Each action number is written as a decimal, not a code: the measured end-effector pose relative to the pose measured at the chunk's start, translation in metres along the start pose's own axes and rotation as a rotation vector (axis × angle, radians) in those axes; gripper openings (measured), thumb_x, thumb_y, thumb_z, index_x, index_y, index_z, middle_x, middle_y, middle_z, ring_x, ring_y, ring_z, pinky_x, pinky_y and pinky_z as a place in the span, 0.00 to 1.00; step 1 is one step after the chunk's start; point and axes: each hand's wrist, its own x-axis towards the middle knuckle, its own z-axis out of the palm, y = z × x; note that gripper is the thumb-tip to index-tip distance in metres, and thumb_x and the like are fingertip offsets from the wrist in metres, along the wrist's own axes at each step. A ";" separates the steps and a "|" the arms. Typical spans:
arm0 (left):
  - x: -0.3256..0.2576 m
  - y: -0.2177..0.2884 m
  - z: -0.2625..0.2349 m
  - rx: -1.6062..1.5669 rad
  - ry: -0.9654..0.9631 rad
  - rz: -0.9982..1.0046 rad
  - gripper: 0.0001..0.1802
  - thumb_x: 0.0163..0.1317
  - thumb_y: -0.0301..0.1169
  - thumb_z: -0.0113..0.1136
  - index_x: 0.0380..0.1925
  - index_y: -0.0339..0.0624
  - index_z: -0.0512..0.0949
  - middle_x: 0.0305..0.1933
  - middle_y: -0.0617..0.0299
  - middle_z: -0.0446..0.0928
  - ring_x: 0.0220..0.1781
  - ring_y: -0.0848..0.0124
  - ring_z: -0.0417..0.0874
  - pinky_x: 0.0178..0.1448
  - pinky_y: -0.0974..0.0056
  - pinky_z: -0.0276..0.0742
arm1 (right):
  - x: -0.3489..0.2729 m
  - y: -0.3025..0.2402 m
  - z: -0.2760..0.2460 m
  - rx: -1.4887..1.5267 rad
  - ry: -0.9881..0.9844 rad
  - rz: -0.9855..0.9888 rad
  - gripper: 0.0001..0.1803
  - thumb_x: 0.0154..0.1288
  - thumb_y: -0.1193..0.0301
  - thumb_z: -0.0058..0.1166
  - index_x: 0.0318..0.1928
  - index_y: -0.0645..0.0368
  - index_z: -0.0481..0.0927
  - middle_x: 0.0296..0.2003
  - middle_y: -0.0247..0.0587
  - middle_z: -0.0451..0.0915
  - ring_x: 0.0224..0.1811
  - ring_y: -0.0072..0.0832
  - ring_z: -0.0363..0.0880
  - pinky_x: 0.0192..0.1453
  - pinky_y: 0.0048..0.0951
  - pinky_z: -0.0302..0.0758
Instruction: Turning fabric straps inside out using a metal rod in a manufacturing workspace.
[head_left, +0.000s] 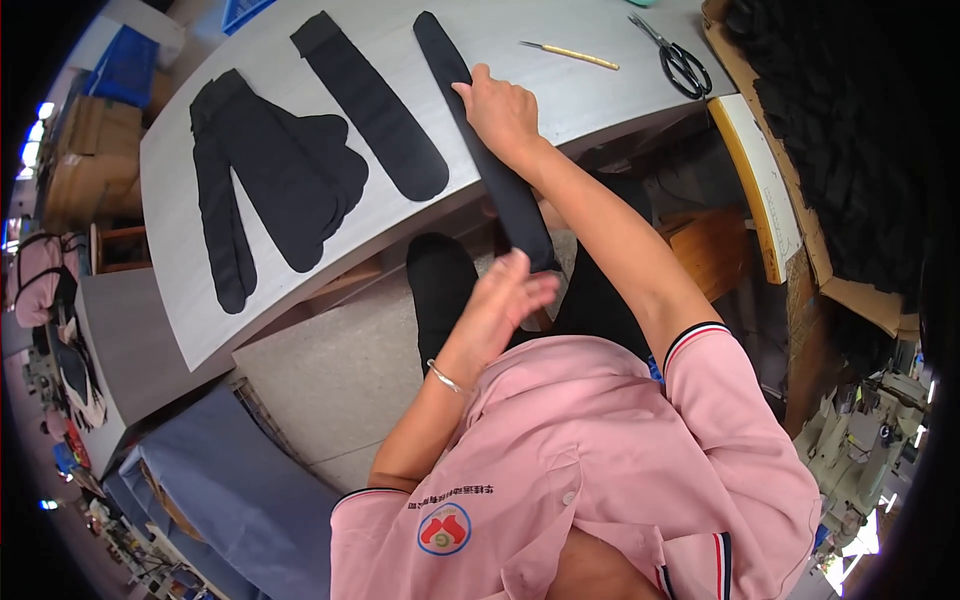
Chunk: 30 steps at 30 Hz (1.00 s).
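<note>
Seemingly straightening the black strip, the right hand pinches it; the spread left hand should steady its near end.

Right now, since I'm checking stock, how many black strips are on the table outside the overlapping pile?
2: one black strip lies alone, right of the pile; another strip runs off the table, under the right hand. More may be hidden in layers.

black strips: smooth matt cloth | counter: smooth, faint sheen | scissors: shiny metal, smooth black plastic | bracelet: polished metal | polo shirt: soft matt cloth | carton: dull cardboard | crate: smooth plastic
</note>
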 end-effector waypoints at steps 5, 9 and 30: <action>0.021 0.017 0.013 0.233 0.033 0.137 0.26 0.75 0.50 0.47 0.55 0.38 0.72 0.53 0.52 0.80 0.52 0.63 0.83 0.59 0.59 0.77 | -0.002 -0.008 0.004 0.047 0.042 0.031 0.19 0.71 0.57 0.54 0.33 0.62 0.72 0.17 0.51 0.79 0.20 0.48 0.81 0.25 0.43 0.75; -0.012 0.010 0.030 0.169 -0.093 0.027 0.22 0.77 0.44 0.47 0.48 0.33 0.75 0.46 0.47 0.84 0.50 0.62 0.86 0.58 0.59 0.78 | -0.003 -0.001 0.006 0.023 0.050 0.023 0.19 0.71 0.57 0.54 0.33 0.61 0.73 0.17 0.51 0.79 0.20 0.48 0.81 0.25 0.44 0.76; -0.016 0.005 -0.004 0.211 0.024 0.170 0.20 0.69 0.33 0.61 0.54 0.32 0.72 0.46 0.55 0.81 0.52 0.67 0.81 0.65 0.58 0.71 | 0.000 -0.007 0.005 -0.066 0.030 0.101 0.18 0.71 0.57 0.54 0.35 0.60 0.73 0.16 0.47 0.80 0.19 0.42 0.82 0.24 0.40 0.76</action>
